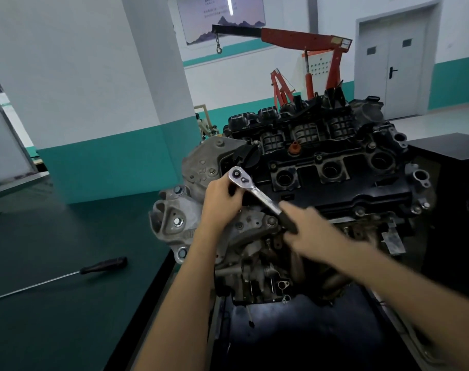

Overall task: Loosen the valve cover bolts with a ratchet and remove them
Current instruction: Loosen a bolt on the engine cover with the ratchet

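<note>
Hands on steel: our right hand (pixel 305 226), blurred in the frame, is wrapped round the dark handle of the ratchet (pixel 254 189), fingers closed tight about it. Our left hand (pixel 224 196) curls in under the tool's bright round head, thumb and fingers bent round the drive beneath it. What sits below the head is hidden by those fingers. The ratchet lies aslant between the two hands, head up and away from us, handle down toward us.

The head rests at the near left corner of the black valve cover (pixel 335 183), which spreads away to the right of the grip. Several valve cover bolts (pixel 319 157) show in their seats along its edges and between the round plug wells. We cannot tell whether a bolt sits under the head. An orange cap (pixel 294 148) stands just beyond the ratchet head. Below and left of our hands is the grey cast front of the engine (pixel 171 218), with its own bolt heads.

Well left of the grip, a long screwdriver (pixel 102 265) with a black handle lies on the green bench (pixel 54 303). Far beyond the engine stands a red engine hoist (pixel 308 40), its hook hanging free, and right of that a grey double door (pixel 399 62).
</note>
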Available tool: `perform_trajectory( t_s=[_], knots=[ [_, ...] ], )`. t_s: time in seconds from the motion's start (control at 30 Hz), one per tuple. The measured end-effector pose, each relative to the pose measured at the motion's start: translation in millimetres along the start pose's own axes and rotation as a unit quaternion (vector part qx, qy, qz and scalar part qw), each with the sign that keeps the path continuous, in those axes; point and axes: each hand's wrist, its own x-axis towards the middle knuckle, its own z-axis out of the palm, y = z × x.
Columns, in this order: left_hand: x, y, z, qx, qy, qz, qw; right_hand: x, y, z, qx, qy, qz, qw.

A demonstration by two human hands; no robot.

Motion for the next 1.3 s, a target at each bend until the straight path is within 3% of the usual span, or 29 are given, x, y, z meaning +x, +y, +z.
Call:
perform_trajectory(
  t_s=[0.1, 0.2, 0.27, 0.37, 0.43, 0.53, 0.6, 0.77, 0.83, 0.93, 1.0, 1.07, 1.13, 1.2, 1.3],
  knots=[
    [0, 2, 0, 0.007, 0.025, 0.005, 1.000, 36, 18, -59, -0.254, 0.008, -0.071, 0.965],
    [-1, 3, 2, 0.016, 0.033, -0.010, 0.999, 47, 18, -71, -0.307, 0.036, -0.112, 0.945],
    [-2, 3, 4, 0.024, 0.043, -0.014, 0.999, 29, 18, -50, -0.263, 0.058, -0.081, 0.960],
    [0, 2, 5, 0.046, 0.046, -0.014, 0.998, -9, -5, 11, 0.004, 0.046, 0.008, 0.999],
    [1, -1, 5, 0.037, 0.037, -0.026, 0.998, -18, -33, 51, 0.112, 0.073, 0.048, 0.990],
    [1, -3, 5, 0.015, 0.034, -0.040, 0.998, -17, -71, 93, 0.177, 0.127, 0.095, 0.971],
    [0, -1, 4, 0.008, 0.035, -0.029, 0.999, -15, -77, 98, 0.203, 0.119, 0.104, 0.966],
    [-1, 0, 1, 0.009, 0.002, 0.006, 1.000, -11, -19, 30, 0.118, 0.005, 0.017, 0.993],
    [-1, 0, 2, 0.047, -0.001, 0.025, 0.999, 6, 7, -18, 0.016, -0.020, -0.031, 0.999],
    [1, -1, 3, 0.076, 0.011, 0.018, 0.997, 39, 21, -70, -0.233, -0.010, -0.082, 0.969],
    [1, 1, 4, 0.079, 0.027, -0.007, 0.996, 44, 19, -72, -0.289, 0.019, -0.112, 0.951],
    [-1, 2, 5, 0.091, 0.045, -0.019, 0.995, 30, 18, -50, -0.240, 0.036, -0.090, 0.966],
    [0, 3, 6, 0.110, 0.047, -0.022, 0.993, 4, 8, -12, -0.066, 0.031, -0.026, 0.997],
    [1, 1, 6, 0.121, 0.040, -0.024, 0.992, -15, -14, 30, 0.097, 0.038, 0.021, 0.994],
    [3, -4, 6, 0.123, 0.025, -0.045, 0.991, -16, -54, 81, 0.172, 0.104, 0.073, 0.977]
  ],
)
